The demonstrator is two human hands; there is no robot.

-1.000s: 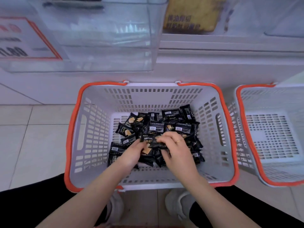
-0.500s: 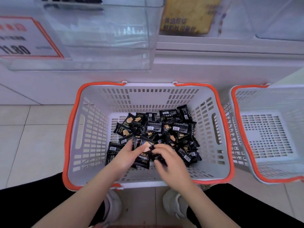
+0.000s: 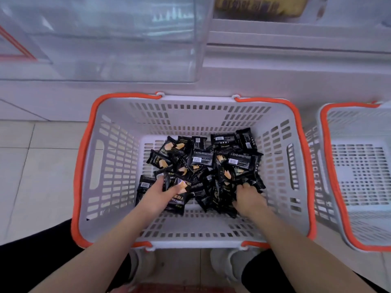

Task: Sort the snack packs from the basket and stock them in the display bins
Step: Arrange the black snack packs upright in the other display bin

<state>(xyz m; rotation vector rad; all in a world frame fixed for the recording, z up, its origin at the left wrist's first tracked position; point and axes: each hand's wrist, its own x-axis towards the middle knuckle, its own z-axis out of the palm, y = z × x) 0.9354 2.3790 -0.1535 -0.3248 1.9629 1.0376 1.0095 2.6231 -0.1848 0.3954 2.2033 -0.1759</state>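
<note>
Inside the orange-rimmed basket [image 3: 118, 170], we note our left hand [image 3: 156, 195] grasping black snack packs [image 3: 176, 195]; our right hand [image 3: 248, 199] clenches into the heap's right edge.

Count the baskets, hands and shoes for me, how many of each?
Baskets: 2, the basket with snack packs and the second basket beside it.
Hands: 2, the left hand and the right hand, both in the pile.
Shoes: 2, left shoe and right shoe.
Total: 6.
</note>
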